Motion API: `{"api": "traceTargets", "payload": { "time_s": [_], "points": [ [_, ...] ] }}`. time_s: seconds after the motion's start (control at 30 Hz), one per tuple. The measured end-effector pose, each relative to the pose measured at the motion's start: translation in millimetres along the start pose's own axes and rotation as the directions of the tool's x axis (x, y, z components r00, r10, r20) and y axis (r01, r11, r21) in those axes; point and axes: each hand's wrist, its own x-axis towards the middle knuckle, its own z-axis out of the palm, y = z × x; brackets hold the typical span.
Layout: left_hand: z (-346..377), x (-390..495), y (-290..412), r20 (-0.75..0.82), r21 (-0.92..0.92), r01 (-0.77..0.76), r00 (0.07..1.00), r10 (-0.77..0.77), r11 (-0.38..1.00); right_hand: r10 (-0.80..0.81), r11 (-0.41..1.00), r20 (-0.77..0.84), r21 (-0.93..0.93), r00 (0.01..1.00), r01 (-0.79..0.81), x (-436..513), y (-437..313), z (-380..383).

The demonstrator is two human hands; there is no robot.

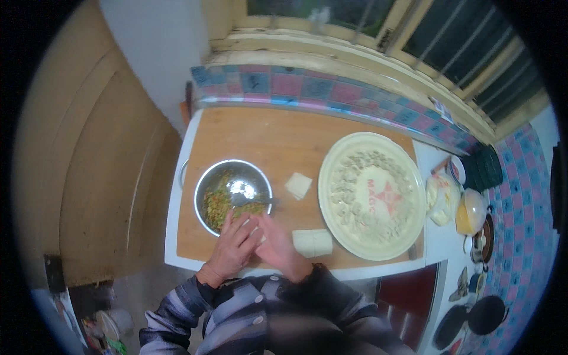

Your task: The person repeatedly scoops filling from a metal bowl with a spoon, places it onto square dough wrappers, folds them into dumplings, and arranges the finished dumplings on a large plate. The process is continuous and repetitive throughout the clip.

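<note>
My left hand (234, 245) and my right hand (277, 246) meet at the near edge of a steel bowl (198, 208). Between the fingers a pale bit of a dough wrapper (256, 230) shows; the rest of it is hidden. Chopped green and orange filling (217, 204) lies in the bowl, where a spoon (262, 201) rests with its handle over the right rim. To the right are a small pile of square wrappers (298, 185) and a larger stack of wrappers (312, 243). Small filled dumplings (348, 191) ring the inside of a big cream basin (326, 195).
The wooden board (266, 128) covers most of a white table (173, 248). A tiled wall (319, 86) and barred window stand behind. At right are a plastic bag (441, 199), a yellow container (470, 213) and dark pans (487, 315). A wooden door (102, 146) stands left.
</note>
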Motion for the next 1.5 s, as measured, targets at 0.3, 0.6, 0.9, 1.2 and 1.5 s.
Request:
{"api": "traceTargets", "payload": {
  "time_s": [0.3, 0.6, 0.9, 1.2, 1.5],
  "points": [
    [45.7, 16.2, 15.4, -0.067, -0.094, -0.244, 0.969, 0.239, 0.965, -0.26, 0.966, -0.527, -0.138, 0.809, 0.221, 1.9, 18.0, -34.5],
    [57.0, 49.8, 45.4, 0.108, -0.09, -0.185, 0.975, 0.195, 0.979, -0.507, 0.862, -0.248, -0.115, 0.826, 0.495, -54.8, -35.5, -26.0],
    [25.0, 45.3, 63.4, -0.002, -0.266, 0.347, 0.933, -0.36, 0.899, -0.484, 0.678, -0.023, -0.642, 0.875, 0.358, -137.5, -226.3, -53.9],
    [41.0, 36.4, 55.3, 0.203, -0.287, 0.451, 0.891, -0.406, 0.845, -0.591, 0.096, -0.023, -0.995, 0.806, 0.042, -112.1, -304.5, -105.7],
    [58.5, 24.7, 55.8, 0.541, -0.155, 0.667, 0.675, -0.502, 0.729, -0.586, -0.391, 0.189, -0.918, 0.788, -0.07, -48.0, -329.9, -139.0]
  ]
}}
